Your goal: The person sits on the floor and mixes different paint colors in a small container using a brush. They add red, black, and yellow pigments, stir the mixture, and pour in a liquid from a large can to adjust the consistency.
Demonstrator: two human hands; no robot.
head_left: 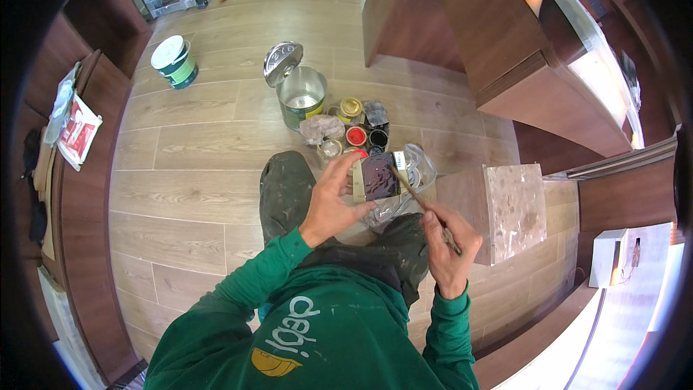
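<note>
My left hand [333, 198] grips a small rectangular paint container [379, 178] by its pale, gold-toned side, fingers and thumb against that edge. Dark reddish-brown paint coats its inside. Between the fingers of my right hand [449, 244] is a slim paintbrush [411, 189], its tip down in the dark paint. Just beyond the container stand small open pots of red paint [355, 136] and black paint [377, 139]. A gold-lidded jar [351, 107], a crumpled pale rag [321, 129] and a clear plastic bag [417, 166] lie around them.
A large open tin [302, 94] with its lid bent up stands beyond the pots. A lidded green-and-white bucket [175, 62] sits far left. To my right is a paint-spotted wooden box [498, 209]. Brown wooden cabinetry [455, 36] rises at the right, shelving [94, 159] at the left.
</note>
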